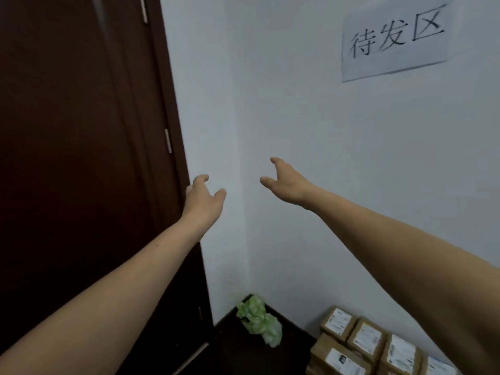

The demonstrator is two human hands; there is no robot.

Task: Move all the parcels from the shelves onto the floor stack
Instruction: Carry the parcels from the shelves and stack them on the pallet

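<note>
Several brown cardboard parcels [362, 345] with white labels form a stack on the dark floor at the bottom right, against the white wall. My left hand [203, 198] is stretched out in front of the room's corner, fingers loosely curled, holding nothing. My right hand [286, 182] reaches forward beside it, thumb and fingers spread, also empty. Both hands hang in the air well above the parcels. No shelves are in view.
A dark brown door [81, 158] fills the left side. A paper sign with handwritten characters [395, 36] is stuck on the wall at the upper right. A crumpled green and white bag [259, 320] lies on the floor in the corner.
</note>
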